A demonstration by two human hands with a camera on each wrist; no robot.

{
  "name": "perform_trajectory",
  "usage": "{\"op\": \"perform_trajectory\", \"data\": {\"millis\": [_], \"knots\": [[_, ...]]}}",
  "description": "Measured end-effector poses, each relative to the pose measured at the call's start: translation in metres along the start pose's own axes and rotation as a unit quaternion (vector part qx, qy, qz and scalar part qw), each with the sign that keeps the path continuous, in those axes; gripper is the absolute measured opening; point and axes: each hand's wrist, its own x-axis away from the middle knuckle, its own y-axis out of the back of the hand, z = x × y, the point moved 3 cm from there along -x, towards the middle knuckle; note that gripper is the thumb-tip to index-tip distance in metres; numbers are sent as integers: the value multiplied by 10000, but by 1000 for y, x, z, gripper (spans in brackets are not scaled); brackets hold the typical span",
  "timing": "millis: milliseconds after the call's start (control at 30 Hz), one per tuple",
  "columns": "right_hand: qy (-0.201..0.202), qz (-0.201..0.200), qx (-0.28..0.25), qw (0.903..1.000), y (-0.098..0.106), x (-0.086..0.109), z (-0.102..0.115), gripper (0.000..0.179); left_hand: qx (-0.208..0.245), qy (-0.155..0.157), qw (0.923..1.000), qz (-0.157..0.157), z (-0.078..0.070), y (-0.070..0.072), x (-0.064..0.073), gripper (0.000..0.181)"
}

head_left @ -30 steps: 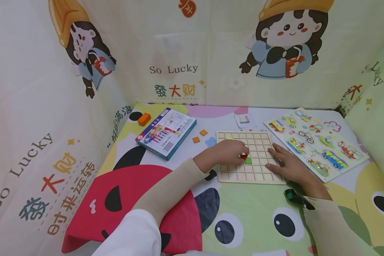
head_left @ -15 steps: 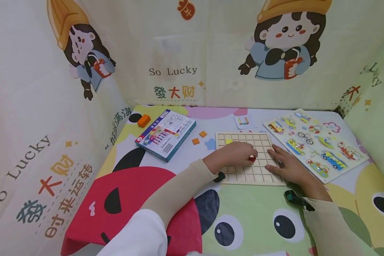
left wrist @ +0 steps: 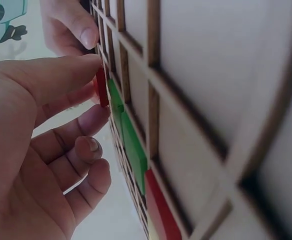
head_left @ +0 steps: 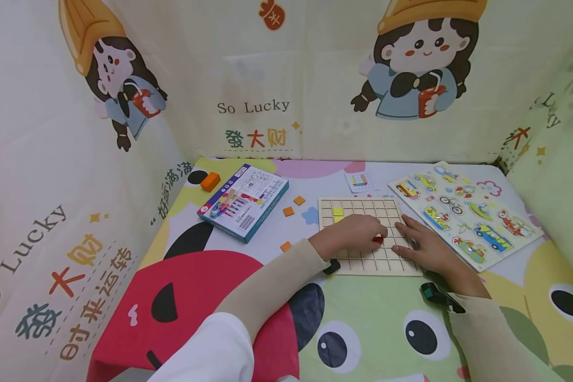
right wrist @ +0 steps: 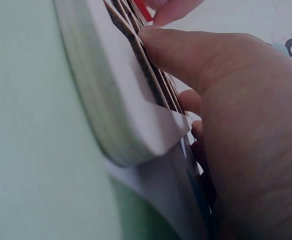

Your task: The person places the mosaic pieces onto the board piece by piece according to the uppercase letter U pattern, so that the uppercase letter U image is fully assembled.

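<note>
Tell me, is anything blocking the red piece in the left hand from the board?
Nothing visible is: the red piece, pinched by the left hand, is right at the board. Green pieces lie on the grid nearby; the spot beneath it is hidden.

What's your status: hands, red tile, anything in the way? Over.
Left hand pinches red tile at grid board. Right hand rests on board's right edge. No obstruction seen; left hand hides part of the board in head view.
</note>
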Motion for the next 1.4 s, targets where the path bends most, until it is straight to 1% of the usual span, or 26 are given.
{"op": "perform_trajectory", "data": {"millis": [200, 400, 733, 900, 1033, 1133, 1233, 1400], "knots": [[19, -1, 1, 10000, -1, 0, -1, 84, 79, 50, 10000, 13, 1, -3, -4, 25], [50, -52, 10, 10000, -1, -2, -3, 83, 20, 52, 10000, -47, 3, -2, -5, 25], [38, -24, 42, 10000, 0, -2, -4, 83, -171, 46, 9998, -24, 3, -1, -3, 23], [16, -4, 26, 10000, -1, -1, -3, 84, -178, 22, 9998, -53, 2, 1, -2, 23], [27, 6, 20, 10000, 0, -2, -2, 84, -164, 60, 9998, -20, 3, 2, -1, 24], [40, -29, 16, 10000, 1, -2, 0, 83, -150, 86, 9998, -47, 5, 2, 2, 22], [33, -47, -1, 10000, 1, -2, 0, 83, -50, 178, 9998, -91, 10, 3, 7, 24], [-64, 78, -31, 9999, 1, -1, 1, 85, -55, 272, 9994, -199, 21, 3, 23, 30]]}}
